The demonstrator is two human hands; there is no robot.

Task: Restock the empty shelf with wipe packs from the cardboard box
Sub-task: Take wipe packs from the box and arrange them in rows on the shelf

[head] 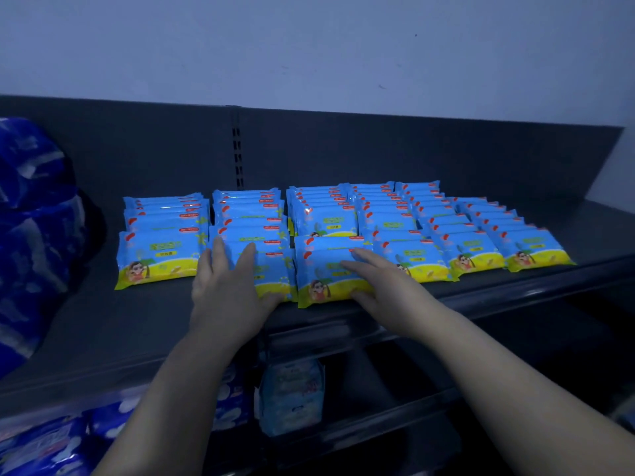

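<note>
Outstretched left hand (226, 286) and right hand (381, 280) rest on blue-and-yellow wipe packs (323, 266).

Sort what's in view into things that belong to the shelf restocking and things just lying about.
Job: wipe packs in rows; grey shelf; left hand and right hand, each resting on a front pack.
Lying about: dark blue bag at far left; blue packs and pale pack on the shelf below.
</note>
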